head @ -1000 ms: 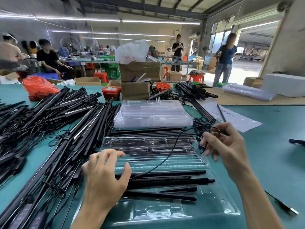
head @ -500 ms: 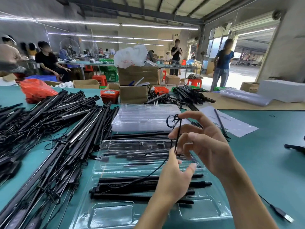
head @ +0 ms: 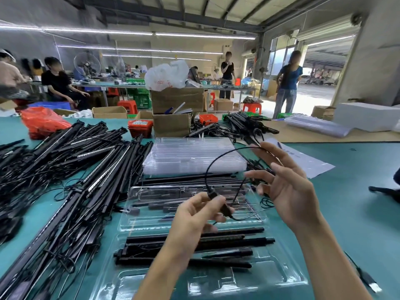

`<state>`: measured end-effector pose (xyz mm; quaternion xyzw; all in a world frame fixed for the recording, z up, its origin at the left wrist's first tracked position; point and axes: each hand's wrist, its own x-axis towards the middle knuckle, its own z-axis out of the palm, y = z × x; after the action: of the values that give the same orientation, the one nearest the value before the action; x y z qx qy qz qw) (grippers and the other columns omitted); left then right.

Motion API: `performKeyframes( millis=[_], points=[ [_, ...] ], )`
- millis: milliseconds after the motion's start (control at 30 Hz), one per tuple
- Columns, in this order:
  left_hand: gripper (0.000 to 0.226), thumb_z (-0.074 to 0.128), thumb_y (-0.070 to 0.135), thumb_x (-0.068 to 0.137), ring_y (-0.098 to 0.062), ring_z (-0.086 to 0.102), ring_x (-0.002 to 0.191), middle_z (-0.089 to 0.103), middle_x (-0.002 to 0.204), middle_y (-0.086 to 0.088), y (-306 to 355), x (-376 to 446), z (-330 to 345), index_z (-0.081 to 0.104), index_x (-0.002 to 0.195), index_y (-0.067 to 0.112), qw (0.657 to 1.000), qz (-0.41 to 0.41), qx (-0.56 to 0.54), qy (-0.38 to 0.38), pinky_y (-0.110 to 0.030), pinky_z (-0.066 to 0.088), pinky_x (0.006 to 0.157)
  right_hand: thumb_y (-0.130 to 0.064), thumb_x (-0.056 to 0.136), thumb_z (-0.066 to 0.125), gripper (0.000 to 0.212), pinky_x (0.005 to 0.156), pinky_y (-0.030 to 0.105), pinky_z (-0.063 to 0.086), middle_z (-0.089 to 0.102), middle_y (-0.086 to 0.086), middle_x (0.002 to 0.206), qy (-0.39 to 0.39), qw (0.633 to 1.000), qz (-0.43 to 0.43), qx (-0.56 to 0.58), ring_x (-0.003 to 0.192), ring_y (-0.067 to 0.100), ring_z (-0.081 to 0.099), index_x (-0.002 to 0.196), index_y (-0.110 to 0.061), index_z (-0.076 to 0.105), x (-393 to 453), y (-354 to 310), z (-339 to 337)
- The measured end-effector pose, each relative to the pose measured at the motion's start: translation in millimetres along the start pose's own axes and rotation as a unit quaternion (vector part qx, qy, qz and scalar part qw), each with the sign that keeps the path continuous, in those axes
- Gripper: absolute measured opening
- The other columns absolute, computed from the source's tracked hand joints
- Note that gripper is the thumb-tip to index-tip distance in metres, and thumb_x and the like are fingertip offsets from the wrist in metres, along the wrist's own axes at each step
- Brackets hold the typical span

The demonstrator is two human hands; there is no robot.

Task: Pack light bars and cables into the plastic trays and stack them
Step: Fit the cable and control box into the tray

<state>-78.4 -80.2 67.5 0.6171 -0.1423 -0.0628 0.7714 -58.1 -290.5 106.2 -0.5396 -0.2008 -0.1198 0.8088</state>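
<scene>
The left hand (head: 194, 215) pinches a black cable (head: 218, 158) by its inline block above the near clear tray (head: 281, 276) of light bars (head: 194, 243); the cable arcs to the right hand (head: 290, 191), fingers spread loosely around it.

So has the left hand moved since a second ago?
Yes. The left hand has risen from the near tray beside the loose bar pile and shifted right, now pinching the cable above the loaded bars.

Looks like a factory assembly floor: long green table (head: 357, 213) piled with light bars (head: 71, 169), cardboard boxes (head: 176, 100), workers (head: 58, 83) at benches, roll-up door (head: 324, 29).
</scene>
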Motion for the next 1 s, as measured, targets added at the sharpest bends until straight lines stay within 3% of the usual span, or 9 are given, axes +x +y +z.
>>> performKeyframes(
  millis=[133, 267, 467, 567, 633, 733, 800, 867, 1000],
  points=[
    [0.041, 0.06, 0.053, 0.085, -0.015, 0.059, 0.067, 0.064, 0.08, -0.005, 22.0, -1.5, -7.5, 0.078, 0.097, 0.018, 0.991, -0.024, -0.128, 0.025, -0.027, 0.048, 0.061, -0.011, 0.086, 0.051, 0.046, 0.058, 0.026, 0.053, 0.064, 0.008, 0.136, 0.022, 1.0, -0.005, 0.011, 0.102, 0.033, 0.07, 0.131, -0.015, 0.059, 1.6, 7.2, -4.3],
    [0.048, 0.056, 0.048, 0.092, -0.011, 0.046, 0.051, 0.056, 0.071, -0.002, 43.9, -2.3, -7.3, 0.071, 0.119, 0.01, 0.972, -0.089, -0.216, -0.005, -0.022, 0.04, 0.041, -0.008, 0.088, 0.059, 0.045, 0.072, 0.025, 0.057, 0.067, 0.003, 0.132, 0.049, 0.995, -0.024, -0.089, 0.114, 0.029, 0.068, 0.132, -0.016, 0.058, 5.2, 14.1, -3.6],
    [0.029, 0.068, 0.028, 0.087, -0.005, 0.048, 0.043, 0.062, 0.069, -0.003, 55.9, -6.8, -19.1, 0.056, 0.094, 0.004, 0.957, -0.159, -0.239, -0.045, -0.012, 0.029, 0.027, 0.009, 0.094, 0.057, 0.05, 0.096, 0.024, 0.053, 0.068, -0.01, 0.129, 0.063, 0.979, -0.03, -0.191, 0.118, 0.014, 0.065, 0.134, -0.021, 0.057, 8.3, 23.7, -8.0],
    [0.023, 0.063, 0.023, 0.091, -0.007, 0.052, 0.044, 0.074, 0.082, -0.011, 54.8, -4.3, -29.3, 0.057, 0.099, 0.002, 0.975, -0.179, -0.127, 0.035, -0.012, 0.022, 0.027, 0.009, 0.094, 0.058, 0.051, 0.096, 0.032, 0.054, 0.067, -0.011, 0.129, 0.066, 0.975, -0.028, -0.211, 0.114, 0.014, 0.066, 0.132, -0.024, 0.057, 9.2, 29.4, -4.6],
    [0.02, 0.06, 0.027, 0.098, -0.009, 0.052, 0.044, 0.076, 0.084, -0.009, 55.7, -3.5, -40.4, 0.063, 0.101, 0.007, 0.981, -0.163, 0.094, 0.045, -0.015, 0.023, 0.03, 0.008, 0.094, 0.06, 0.047, 0.095, 0.035, 0.054, 0.068, -0.008, 0.127, 0.078, 0.972, -0.04, -0.217, 0.112, 0.017, 0.067, 0.131, -0.021, 0.058, 9.1, 31.9, -3.1],
    [0.017, 0.06, 0.038, 0.098, -0.007, 0.048, 0.044, 0.072, 0.075, -0.006, 54.8, 1.9, -58.4, 0.074, 0.093, 0.03, 0.927, -0.065, 0.362, 0.078, -0.017, 0.034, 0.042, 0.0, 0.095, 0.061, 0.033, 0.084, 0.038, 0.056, 0.071, 0.0, 0.123, 0.101, 0.98, -0.038, -0.167, 0.11, 0.025, 0.069, 0.124, -0.015, 0.061, 8.7, 32.5, -3.5],
    [0.006, 0.068, 0.038, 0.092, -0.005, 0.053, 0.053, 0.066, 0.077, -0.008, 57.2, 4.0, -64.2, 0.072, 0.096, 0.038, 0.929, 0.003, 0.357, 0.092, -0.019, 0.043, 0.058, -0.009, 0.093, 0.062, 0.028, 0.079, 0.034, 0.056, 0.069, 0.007, 0.128, 0.102, 0.994, -0.006, -0.028, 0.112, 0.031, 0.068, 0.12, -0.015, 0.059, 7.1, 31.5, -3.4],
    [0.031, 0.079, 0.027, 0.084, -0.009, 0.062, 0.07, 0.063, 0.086, -0.005, 58.2, 3.5, -67.2, 0.062, 0.106, 0.04, 0.933, 0.038, 0.35, 0.079, -0.022, 0.049, 0.069, -0.015, 0.094, 0.057, 0.02, 0.08, 0.029, 0.057, 0.065, 0.011, 0.133, 0.096, 0.985, 0.033, 0.138, 0.119, 0.029, 0.065, 0.114, -0.021, 0.06, 4.4, 28.2, -3.1],
    [0.029, 0.076, 0.015, 0.085, -0.01, 0.063, 0.067, 0.067, 0.082, 0.003, 67.5, 5.9, -61.9, 0.057, 0.097, 0.033, 0.908, 0.127, 0.376, 0.131, -0.03, 0.051, 0.066, -0.027, 0.097, 0.052, 0.032, 0.08, 0.028, 0.054, 0.069, 0.003, 0.129, 0.109, 0.947, 0.078, 0.292, 0.115, 0.018, 0.067, 0.123, -0.011, 0.064, 2.9, 22.4, -5.4]
  ],
)
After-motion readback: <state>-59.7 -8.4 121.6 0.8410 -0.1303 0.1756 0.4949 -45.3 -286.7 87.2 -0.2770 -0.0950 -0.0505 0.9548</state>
